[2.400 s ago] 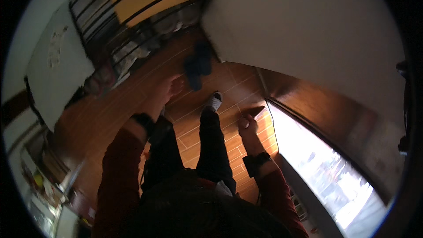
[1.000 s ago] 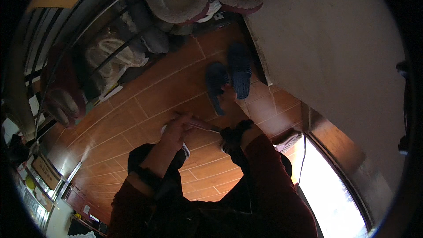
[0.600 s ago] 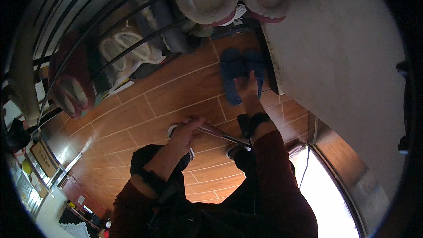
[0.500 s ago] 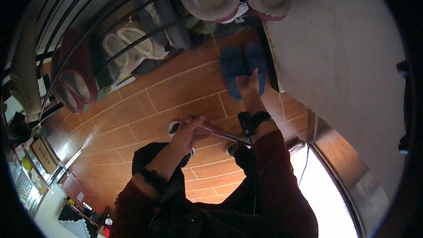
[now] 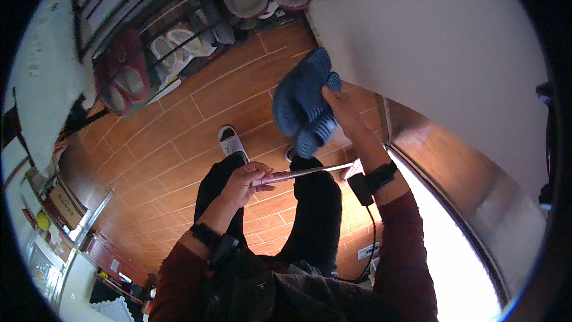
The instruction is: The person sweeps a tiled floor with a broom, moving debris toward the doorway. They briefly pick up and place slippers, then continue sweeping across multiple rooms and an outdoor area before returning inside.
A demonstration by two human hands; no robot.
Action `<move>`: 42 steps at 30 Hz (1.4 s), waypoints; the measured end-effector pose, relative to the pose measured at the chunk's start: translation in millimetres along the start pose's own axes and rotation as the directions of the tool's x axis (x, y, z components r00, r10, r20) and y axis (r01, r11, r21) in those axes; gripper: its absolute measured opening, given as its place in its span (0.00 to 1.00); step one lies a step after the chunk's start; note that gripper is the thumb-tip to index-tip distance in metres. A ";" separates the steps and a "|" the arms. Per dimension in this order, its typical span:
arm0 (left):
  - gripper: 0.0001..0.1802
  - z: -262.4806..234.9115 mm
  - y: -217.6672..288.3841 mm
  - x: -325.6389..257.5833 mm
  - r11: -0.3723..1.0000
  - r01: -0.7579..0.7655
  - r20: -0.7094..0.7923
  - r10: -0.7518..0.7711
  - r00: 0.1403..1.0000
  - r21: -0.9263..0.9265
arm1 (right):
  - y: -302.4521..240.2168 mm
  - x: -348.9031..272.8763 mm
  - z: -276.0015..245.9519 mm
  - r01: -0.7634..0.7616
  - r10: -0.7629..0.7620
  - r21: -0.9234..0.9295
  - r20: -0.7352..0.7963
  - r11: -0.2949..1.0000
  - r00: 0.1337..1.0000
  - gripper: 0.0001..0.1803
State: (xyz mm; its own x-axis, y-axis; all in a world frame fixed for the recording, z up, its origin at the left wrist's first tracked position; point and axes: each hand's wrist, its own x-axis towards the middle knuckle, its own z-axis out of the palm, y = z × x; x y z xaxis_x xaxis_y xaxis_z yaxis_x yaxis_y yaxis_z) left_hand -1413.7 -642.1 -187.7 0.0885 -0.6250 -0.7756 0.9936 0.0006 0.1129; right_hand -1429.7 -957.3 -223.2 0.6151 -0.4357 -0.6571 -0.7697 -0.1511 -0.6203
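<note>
My right hand (image 5: 341, 106) is closed on a pair of blue slippers (image 5: 298, 104) with striped, ribbed parts, lifted off the floor and held together at a tilt. Part of the hand is hidden behind them. In my left hand (image 5: 245, 183) is a long-handled pole (image 5: 304, 172) with a pink-purple grip and a silvery shaft. It slants across in front of my legs to the right. A small pinkish part (image 5: 353, 170) shows by its far end, too unclear to name.
A black wire shoe rack (image 5: 113, 21) at the far left holds several pairs, among them dark red shoes (image 5: 126, 77) and pale slippers (image 5: 179, 45). A pale panel (image 5: 429, 42) stands on the right beside a bright doorway (image 5: 441, 232). Wood-look tiles (image 5: 196, 107) cover the floor.
My right hand has taken the blue slippers up off the floor and brought them nearer. The pole has swung to lie more nearly level, still in my left hand.
</note>
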 end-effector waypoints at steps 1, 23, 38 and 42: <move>0.09 13.5 -3.4 -11.7 0.997 0.031 -0.018 -0.030 0.999 0.075 | -12.7 -24.4 -24.0 -0.006 0.022 -0.125 0.122 0.992 0.992 0.35; 0.39 265.8 -115.6 -82.7 0.838 0.233 0.239 -0.388 0.890 0.494 | -31.8 -324.7 -140.3 0.706 -0.371 -0.678 0.614 0.203 0.696 0.10; 0.18 282.3 -149.7 -78.1 0.874 0.266 0.411 -0.434 0.802 0.406 | 6.9 -380.4 -174.8 0.680 -0.716 -0.722 0.407 0.128 0.567 0.07; 0.22 293.3 -158.9 -77.0 0.816 0.408 0.399 -0.562 0.724 0.409 | 37.2 -403.3 -183.5 0.654 -0.901 -0.715 0.077 0.248 0.426 0.06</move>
State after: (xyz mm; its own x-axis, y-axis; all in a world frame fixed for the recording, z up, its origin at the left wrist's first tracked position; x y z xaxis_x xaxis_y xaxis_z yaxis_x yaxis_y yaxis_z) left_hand -1599.0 -823.1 36.3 -0.5225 -0.7644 -0.3776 0.8183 -0.5740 0.0296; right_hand -1737.8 -950.1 97.3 0.9691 0.0188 0.2458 0.0889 -0.9566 -0.2774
